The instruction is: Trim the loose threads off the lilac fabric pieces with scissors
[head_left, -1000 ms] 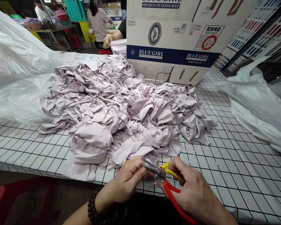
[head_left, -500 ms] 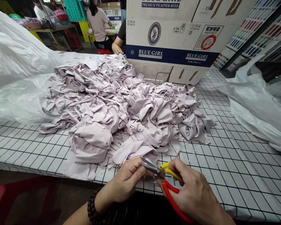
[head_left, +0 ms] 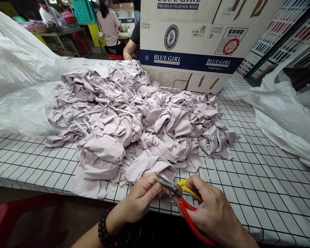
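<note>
My right hand (head_left: 213,213) grips small thread snips (head_left: 179,194) with a yellow and a red handle, their metal blades pointing left. My left hand (head_left: 142,198), with a dark bead bracelet at the wrist, is pinched closed right at the blade tips; what its fingers hold is too small to make out. Both hands hover at the near edge of the white grid-patterned table (head_left: 260,179). Just beyond them lies a big heap of pale lilac fabric pieces (head_left: 134,117).
A large Blue Girl beer carton (head_left: 196,41) stands behind the heap. Clear plastic bags lie at the left (head_left: 18,69) and right (head_left: 286,117). Other people work at tables in the background (head_left: 110,26). A red stool (head_left: 5,220) sits below left.
Both hands stay almost in place at the table edge. In the background, a co-worker's hand behind the carton has shifted slightly.
</note>
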Demonstrator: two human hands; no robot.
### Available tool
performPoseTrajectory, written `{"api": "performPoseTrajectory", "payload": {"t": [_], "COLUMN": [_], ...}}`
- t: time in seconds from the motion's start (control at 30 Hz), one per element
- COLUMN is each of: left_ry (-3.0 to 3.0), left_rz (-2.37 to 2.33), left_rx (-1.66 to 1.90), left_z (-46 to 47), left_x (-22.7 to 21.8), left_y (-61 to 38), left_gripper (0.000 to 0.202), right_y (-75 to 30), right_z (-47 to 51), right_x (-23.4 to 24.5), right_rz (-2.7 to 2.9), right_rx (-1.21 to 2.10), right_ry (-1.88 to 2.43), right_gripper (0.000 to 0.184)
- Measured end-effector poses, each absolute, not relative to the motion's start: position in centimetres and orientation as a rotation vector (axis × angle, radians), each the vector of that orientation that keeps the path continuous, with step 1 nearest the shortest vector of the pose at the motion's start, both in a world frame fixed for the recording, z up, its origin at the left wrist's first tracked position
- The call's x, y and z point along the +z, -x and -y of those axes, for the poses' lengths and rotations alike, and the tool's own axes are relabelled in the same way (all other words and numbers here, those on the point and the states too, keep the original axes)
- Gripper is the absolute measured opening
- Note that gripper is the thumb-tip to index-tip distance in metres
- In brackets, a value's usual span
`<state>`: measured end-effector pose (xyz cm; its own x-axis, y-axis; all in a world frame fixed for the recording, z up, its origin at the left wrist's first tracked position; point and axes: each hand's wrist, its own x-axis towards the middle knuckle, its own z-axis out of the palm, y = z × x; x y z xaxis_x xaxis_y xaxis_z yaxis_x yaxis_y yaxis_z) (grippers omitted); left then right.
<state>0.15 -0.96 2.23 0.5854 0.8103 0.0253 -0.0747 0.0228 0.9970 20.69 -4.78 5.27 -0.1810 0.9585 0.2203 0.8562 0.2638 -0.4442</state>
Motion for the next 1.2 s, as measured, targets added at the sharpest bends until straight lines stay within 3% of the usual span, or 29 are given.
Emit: {"api": "performPoseTrajectory", "payload": {"t": [0.33,1.03,1.2], "left_ry": [-1.389,-1.429,-1.469], "left_rz": [-0.675,-0.664,-0.675], "left_rx": [0.759,0.747,0.738], "left_z": [0.9,0.7,0.6], "left_x": [2.2,2.3,2.8], "left_y": [0.0,0.2,0.2], "left_gripper": [0.037,0.038,0.038], "right_y": [-20.7,-20.8,-21.9], "right_z": [4.7,4.5,4.6], "right_x": [5.3,5.0,4.3], "right_rz": [2.067,2.076,1.958], "right_rx": [0.484,0.409,0.599], "right_ry": [1.672,1.609,1.662], "right_gripper": [0.033,0.035,0.036]}}
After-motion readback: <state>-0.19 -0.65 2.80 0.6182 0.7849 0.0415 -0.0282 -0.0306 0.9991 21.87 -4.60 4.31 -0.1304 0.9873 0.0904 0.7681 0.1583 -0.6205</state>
